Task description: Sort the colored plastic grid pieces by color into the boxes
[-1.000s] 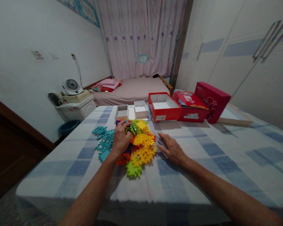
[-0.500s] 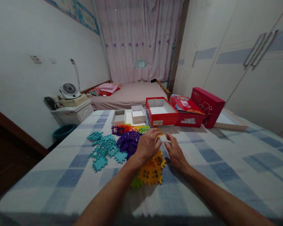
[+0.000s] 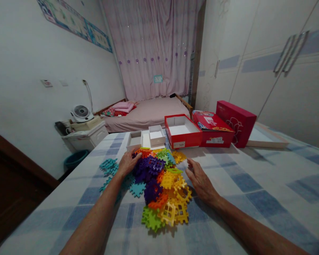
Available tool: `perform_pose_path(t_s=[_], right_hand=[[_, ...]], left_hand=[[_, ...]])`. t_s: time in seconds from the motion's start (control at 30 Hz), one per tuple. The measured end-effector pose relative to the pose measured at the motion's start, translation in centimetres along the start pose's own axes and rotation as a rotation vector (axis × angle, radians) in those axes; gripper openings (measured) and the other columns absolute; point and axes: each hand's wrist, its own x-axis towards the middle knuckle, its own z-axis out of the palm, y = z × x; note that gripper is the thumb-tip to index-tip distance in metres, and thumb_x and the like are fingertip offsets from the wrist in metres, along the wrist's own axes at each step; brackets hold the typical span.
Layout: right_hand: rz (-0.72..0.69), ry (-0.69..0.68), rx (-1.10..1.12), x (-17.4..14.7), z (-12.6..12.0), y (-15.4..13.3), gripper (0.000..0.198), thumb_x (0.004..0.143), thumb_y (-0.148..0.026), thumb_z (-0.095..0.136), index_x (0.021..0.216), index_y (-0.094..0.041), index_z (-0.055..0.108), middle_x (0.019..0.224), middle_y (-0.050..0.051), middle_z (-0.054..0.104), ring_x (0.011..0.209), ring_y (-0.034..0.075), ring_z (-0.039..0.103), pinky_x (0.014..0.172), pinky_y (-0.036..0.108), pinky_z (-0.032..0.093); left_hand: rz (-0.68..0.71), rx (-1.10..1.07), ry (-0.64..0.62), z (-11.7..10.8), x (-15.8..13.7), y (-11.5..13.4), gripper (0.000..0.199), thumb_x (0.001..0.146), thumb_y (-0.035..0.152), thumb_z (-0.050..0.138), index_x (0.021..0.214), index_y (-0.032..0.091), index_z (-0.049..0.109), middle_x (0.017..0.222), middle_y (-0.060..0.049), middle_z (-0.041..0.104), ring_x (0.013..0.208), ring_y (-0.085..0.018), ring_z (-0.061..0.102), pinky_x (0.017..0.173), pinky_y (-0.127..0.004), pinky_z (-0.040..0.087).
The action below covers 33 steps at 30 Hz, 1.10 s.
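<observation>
Many purple pieces (image 3: pixel 146 171) by left hand (image 3: pixel 128 163) (grip unclear), yellow pieces (image 3: pixel 175 184) beside right hand (image 3: pixel 200 180), fingers (image 3: pixel 191 163) apart

The head view faces forward and down — seemingly close — over the table (image 3: pixel 271 194).

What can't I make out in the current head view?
All in the head view:
Left hand: whether it grips a piece is unclear; the hand itself covers the contact.
Turquoise pieces: partly hidden behind the left forearm.
Purple pieces: exact count hidden by overlap.
Label on the open red box: print too small.
Wall poster: cut off by the top edge.
</observation>
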Motion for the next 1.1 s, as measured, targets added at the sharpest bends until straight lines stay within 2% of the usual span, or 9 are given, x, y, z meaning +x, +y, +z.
perform_pose_path(t_s=[0.2, 0.3, 0.57, 0.77, 0.87, 0.93, 1.0, 1.03, 1.1], right_hand=[[-0.081, -0.039, -0.032, 0.0, -0.2, -0.1, 0.041, 0.090, -0.034, 0.041, 0.130, -0.025, 0.046, 0.123, 0.010, 0.057, 0.110, 0.024, 0.058, 0.095, 0.044, 0.049], [-0.049, -0.050, -0.033, 0.0, -0.2, -0.1, 0.042, 0.090, -0.033, 0.041, 0.130, -0.023, 0.046, 0.123, 0.011, 0.057, 0.110, 0.024, 0.057, 0.097, 0.044, 0.047], [0.004, -0.104, -0.014, 0.1, -0.3, -0.7, 0.043, 0.089, -0.035, 0.038, 0.128, -0.018, 0.047, 0.124, 0.012, 0.056, 0.115, 0.023, 0.053, 0.102, 0.043, 0.041], [0.002, -0.087, 0.030, 0.2, -0.2, -0.7, 0.043, 0.089, -0.036, 0.039, 0.126, -0.017, 0.047, 0.123, 0.012, 0.055, 0.115, 0.023, 0.052, 0.103, 0.042, 0.040], [0.018, -0.073, 0.062, 0.2, -0.3, -0.7, 0.042, 0.090, -0.037, 0.038, 0.126, -0.017, 0.047, 0.123, 0.011, 0.055, 0.116, 0.022, 0.051, 0.104, 0.042, 0.038], [0.044, -0.049, 0.093, 0.3, -0.5, -0.7, 0.042, 0.090, -0.039, 0.037, 0.125, -0.018, 0.047, 0.124, 0.011, 0.054, 0.116, 0.022, 0.051, 0.104, 0.042, 0.038], [0.081, -0.029, 0.119, 0.3, -0.7, -0.9, 0.042, 0.091, -0.040, 0.035, 0.125, -0.017, 0.047, 0.125, 0.012, 0.054, 0.117, 0.022, 0.051, 0.105, 0.041, 0.038], [0.102, -0.030, 0.128, 0.3, -0.8, -1.0, 0.042, 0.091, -0.040, 0.035, 0.125, -0.017, 0.047, 0.125, 0.012, 0.054, 0.116, 0.022, 0.052, 0.104, 0.041, 0.038], [0.131, -0.051, 0.136, 0.3, -1.0, -1.2, 0.043, 0.090, -0.041, 0.035, 0.125, -0.017, 0.046, 0.125, 0.012, 0.053, 0.115, 0.021, 0.053, 0.104, 0.040, 0.039]], left_hand=[[-0.008, -0.098, -0.021, 1.8, -0.1, 1.0, 0.054, 0.074, 0.053, 0.064, 0.111, 0.013, 0.064, 0.115, -0.015, 0.065, 0.110, -0.027, 0.060, 0.096, -0.037, 0.044], [-0.004, -0.162, -0.019, 2.3, -0.1, 1.5, 0.060, 0.070, 0.051, 0.069, 0.116, 0.014, 0.061, 0.116, -0.014, 0.066, 0.106, -0.026, 0.062, 0.094, -0.037, 0.046], [0.050, -0.291, -0.017, 3.4, -0.8, 4.3, 0.024, 0.074, 0.019, 0.062, 0.097, 0.013, 0.069, 0.095, -0.008, 0.072, 0.087, -0.020, 0.067, 0.083, -0.033, 0.051], [0.269, -0.326, -0.041, 3.6, -2.5, 10.2, 0.028, 0.075, 0.008, 0.053, 0.097, 0.016, 0.068, 0.097, -0.005, 0.070, 0.091, -0.017, 0.065, 0.087, -0.031, 0.050], [0.504, -0.342, -0.145, 3.3, -3.6, 13.1, 0.026, 0.080, 0.017, 0.057, 0.103, 0.021, 0.068, 0.104, -0.003, 0.069, 0.097, -0.016, 0.063, 0.092, -0.029, 0.048], [0.642, -0.300, -0.165, 3.0, -3.3, 13.9, 0.027, 0.085, 0.028, 0.057, 0.110, 0.023, 0.066, 0.115, -0.003, 0.066, 0.106, -0.017, 0.061, 0.097, -0.029, 0.046], [0.584, -0.180, -0.070, 3.0, -2.0, 13.5, 0.030, 0.089, 0.034, 0.053, 0.115, 0.022, 0.063, 0.124, -0.005, 0.062, 0.115, -0.018, 0.057, 0.102, -0.030, 0.042], [0.460, -0.083, -0.001, 3.1, -0.9, 12.8, 0.031, 0.090, 0.034, 0.050, 0.116, 0.023, 0.062, 0.125, -0.004, 0.060, 0.117, -0.018, 0.055, 0.104, -0.030, 0.040], [0.304, -0.009, 0.040, 3.5, 1.4, 10.7, 0.035, 0.093, 0.031, 0.041, 0.120, 0.016, 0.059, 0.126, -0.012, 0.058, 0.121, -0.022, 0.052, 0.106, -0.036, 0.037]])
